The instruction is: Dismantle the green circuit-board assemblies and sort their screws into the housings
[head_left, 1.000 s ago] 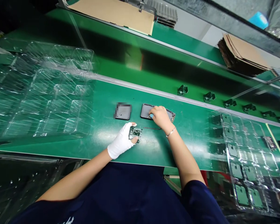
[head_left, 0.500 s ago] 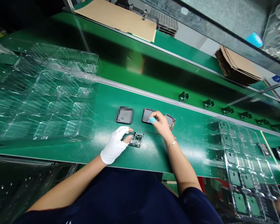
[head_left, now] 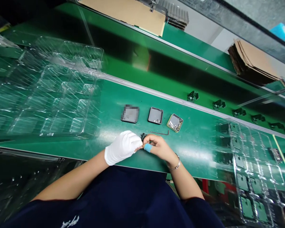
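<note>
From the green board (head_left: pixel 143 136), mostly hidden by the hands, a black tray (head_left: pixel 155 114) at 1 o'clock has some small bits inside. At 2 o'clock, a yellow-edged tray (head_left: pixel 176 116) holds lots of shiny bits. A bent, thin rod (head_left: pixel 159 133) lies at 3 o'clock. At 4 o'clock, a big see-through plastic tray (head_left: pixel 263 164) holds flat green plates (head_left: pixel 247 206). The left hand (head_left: pixel 123 146), in white cloth, and right hand (head_left: pixel 158 147) pinch together by the board; I can't tell how tightly, or on what.
</note>
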Action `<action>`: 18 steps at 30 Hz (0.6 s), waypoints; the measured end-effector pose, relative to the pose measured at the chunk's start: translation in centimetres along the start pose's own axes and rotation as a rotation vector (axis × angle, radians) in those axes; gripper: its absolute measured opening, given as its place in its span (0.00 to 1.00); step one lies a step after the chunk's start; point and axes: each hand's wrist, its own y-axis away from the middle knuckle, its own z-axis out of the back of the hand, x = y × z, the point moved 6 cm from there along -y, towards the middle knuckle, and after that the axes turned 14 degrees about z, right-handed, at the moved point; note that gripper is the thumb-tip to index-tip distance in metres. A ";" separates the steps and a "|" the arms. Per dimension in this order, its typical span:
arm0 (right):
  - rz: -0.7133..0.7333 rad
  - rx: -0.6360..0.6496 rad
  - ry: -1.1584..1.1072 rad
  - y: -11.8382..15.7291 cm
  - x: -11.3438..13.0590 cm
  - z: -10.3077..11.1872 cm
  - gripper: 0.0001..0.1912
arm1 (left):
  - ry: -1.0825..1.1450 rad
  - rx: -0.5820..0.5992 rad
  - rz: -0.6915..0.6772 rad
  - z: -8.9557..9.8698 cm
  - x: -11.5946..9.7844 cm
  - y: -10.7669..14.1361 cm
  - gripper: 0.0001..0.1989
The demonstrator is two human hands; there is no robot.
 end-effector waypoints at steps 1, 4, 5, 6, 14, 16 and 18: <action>-0.007 0.037 0.008 0.1 0.1 0.0 0.05 | -0.014 0.016 -0.033 -0.1 -0.1 0.1 0.14; 0.029 0.015 0.101 0.3 0.1 0.8 0.04 | 0.065 0.018 0.085 -0.7 0.8 0.3 0.08; 0.044 -0.050 0.135 0.4 0.0 1.4 0.03 | 0.110 0.004 0.179 -1.0 1.5 0.3 0.11; 0.053 -0.129 0.158 0.5 -0.1 2.1 0.03 | 0.155 0.002 0.277 -1.5 2.3 0.4 0.20; 0.168 -0.278 0.383 1.7 -1.7 2.6 0.04 | 0.377 0.109 0.532 -5.3 3.8 0.6 0.21; 0.194 -0.278 0.443 1.8 -1.8 2.3 0.04 | 0.369 0.069 0.519 -5.0 3.4 0.4 0.19; 0.208 -0.277 0.493 1.8 -1.8 2.1 0.05 | 0.332 0.034 0.485 -4.7 3.0 0.3 0.18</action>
